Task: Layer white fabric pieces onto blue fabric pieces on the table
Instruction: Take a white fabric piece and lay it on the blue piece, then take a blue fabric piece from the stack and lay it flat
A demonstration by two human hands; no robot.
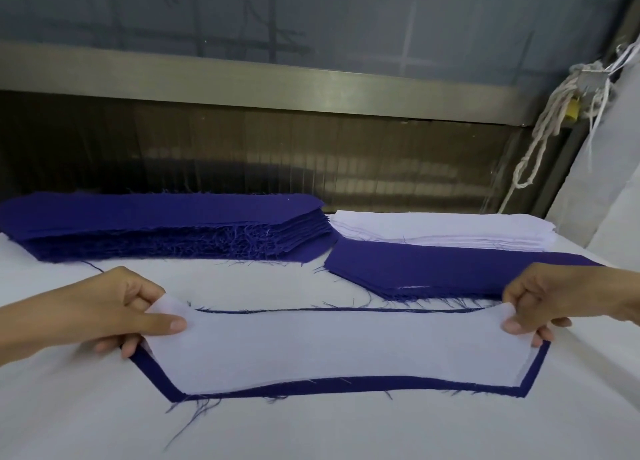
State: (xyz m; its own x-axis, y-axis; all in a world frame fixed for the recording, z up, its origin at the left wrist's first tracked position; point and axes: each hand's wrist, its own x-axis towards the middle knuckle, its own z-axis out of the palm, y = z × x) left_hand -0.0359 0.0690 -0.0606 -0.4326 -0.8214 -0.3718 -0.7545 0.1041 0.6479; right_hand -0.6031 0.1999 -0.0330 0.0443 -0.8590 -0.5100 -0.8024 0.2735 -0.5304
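Observation:
A long white fabric piece (332, 348) lies over a slightly larger blue fabric piece (311, 385) near the front of the table, with a blue border showing along the near edge and both slanted ends. My left hand (131, 312) pinches the white piece's left end, which is lifted a little. My right hand (533, 303) pinches its right end. A tall stack of blue pieces (166, 224) sits at the back left. A stack of white pieces (443, 231) lies at the back right, beside a lower pile topped with blue (433, 269).
The table (311, 432) is covered in white cloth, with loose blue threads (194, 411) scattered near the front piece. A dark wall and metal rail run behind the stacks. Knotted white cords (547, 123) hang at the far right.

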